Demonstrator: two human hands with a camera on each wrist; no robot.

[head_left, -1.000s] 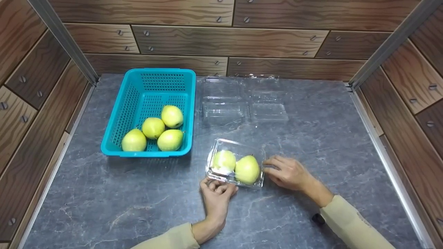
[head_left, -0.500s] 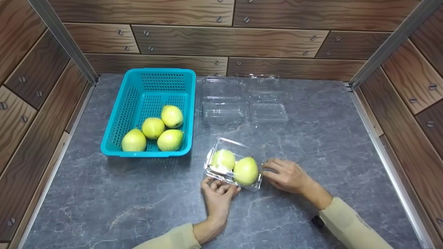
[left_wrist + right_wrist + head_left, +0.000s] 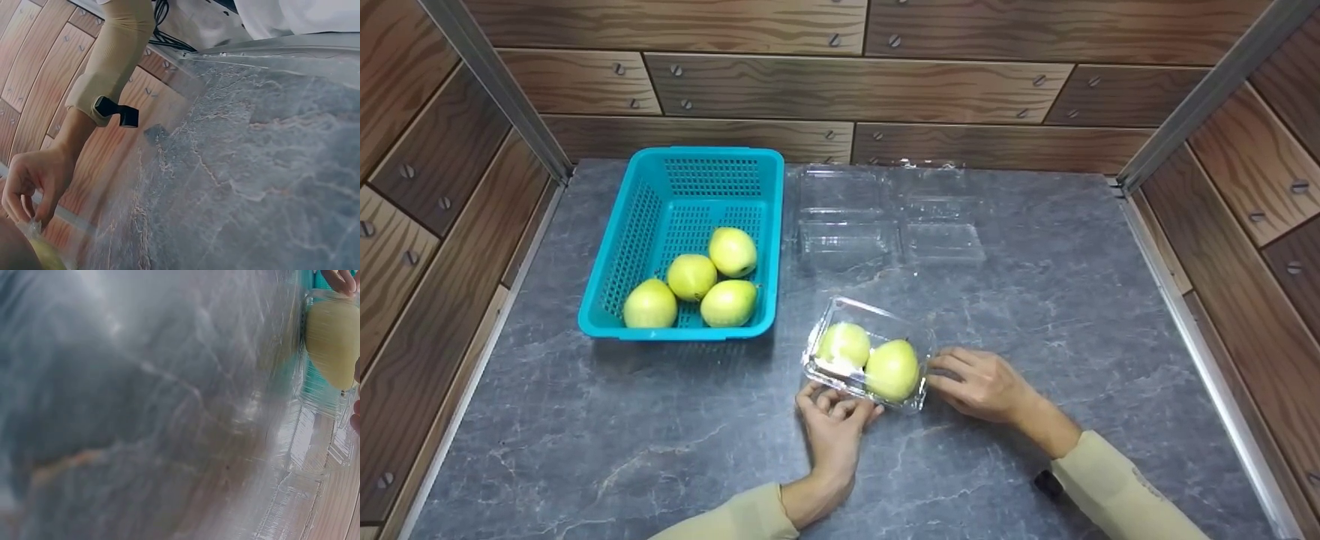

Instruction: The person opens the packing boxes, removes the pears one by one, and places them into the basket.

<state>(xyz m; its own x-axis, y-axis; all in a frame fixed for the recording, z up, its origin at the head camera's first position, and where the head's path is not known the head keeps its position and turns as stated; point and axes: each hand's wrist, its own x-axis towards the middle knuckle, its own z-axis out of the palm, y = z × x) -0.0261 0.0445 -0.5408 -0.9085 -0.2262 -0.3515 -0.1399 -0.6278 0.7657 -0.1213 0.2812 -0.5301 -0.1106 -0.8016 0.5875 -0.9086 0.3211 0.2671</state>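
Observation:
A clear plastic clamshell container (image 3: 874, 309) stands at a slant on the grey tabletop in the head view. Two yellow-green pears, a left one (image 3: 842, 346) and a right one (image 3: 892, 370), lie side by side in it. My left hand (image 3: 832, 439) pinches the container's near edge, its fingers curled. At the right side, my right hand (image 3: 982, 384) pinches the rim between thumb and fingers. That right hand (image 3: 40, 175) shows in the left wrist view at a clear plastic corner. In the right wrist view, one pear (image 3: 333, 343) shows through the plastic.
A teal perforated basket (image 3: 681, 334) holding several pears (image 3: 651, 304) stands at the left. Behind the work lie several clear plastic containers (image 3: 844, 193), hard to tell apart. Wood-patterned walls (image 3: 840, 86) bound the table at the back and sides.
The clamshell has shifted slightly left and toward me, its near right corner lowest, with both hands staying on it. Over the last half second almost nothing has moved.

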